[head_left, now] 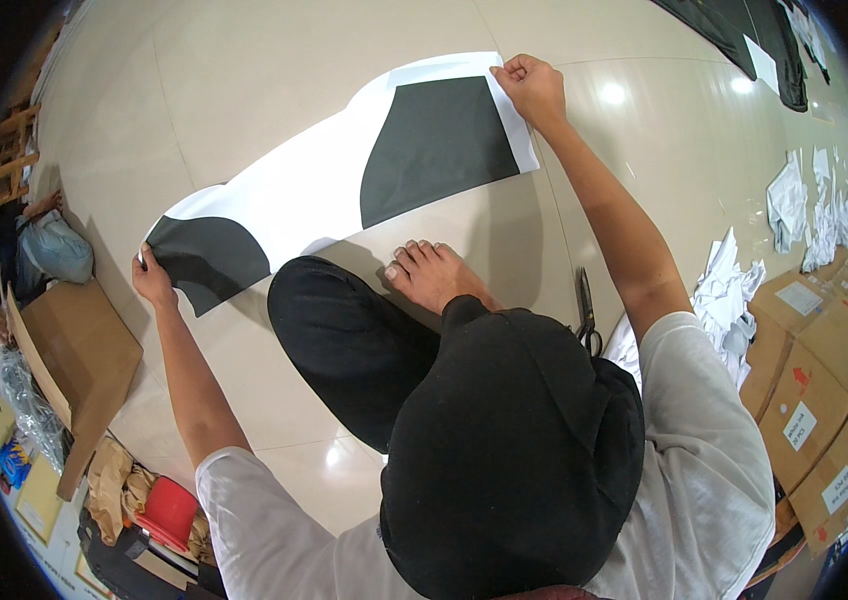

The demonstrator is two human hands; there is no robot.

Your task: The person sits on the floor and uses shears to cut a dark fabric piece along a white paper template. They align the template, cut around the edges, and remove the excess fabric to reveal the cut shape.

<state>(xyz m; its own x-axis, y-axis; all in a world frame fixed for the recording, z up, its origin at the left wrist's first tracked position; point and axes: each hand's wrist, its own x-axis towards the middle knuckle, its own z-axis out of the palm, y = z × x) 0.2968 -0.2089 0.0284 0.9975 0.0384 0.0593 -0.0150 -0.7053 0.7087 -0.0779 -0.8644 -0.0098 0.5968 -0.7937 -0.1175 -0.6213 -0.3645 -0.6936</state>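
Observation:
Stretched between my hands is a long white sheet with dark panels [309, 175], one dark grey shape at each end. Whether it is paper or cloth I cannot tell. My left hand [154, 278] pinches its left end, beside the smaller dark panel. At the far right corner, my right hand [534, 88] grips the white edge between thumb and fingers. The sheet's upper edge is curved, and it hangs above or rests on the tiled floor in front of my bare foot [436, 272]. Black-handled scissors [586, 312] lie on the floor right of my knee.
White scraps [724, 290] lie in piles at the right, beside stacked cardboard boxes [814, 390]. Dark cloth [744, 35] is spread at the far right. An opened cardboard box [84, 350], a grey bag [54, 248] and a red item [169, 513] stand at the left.

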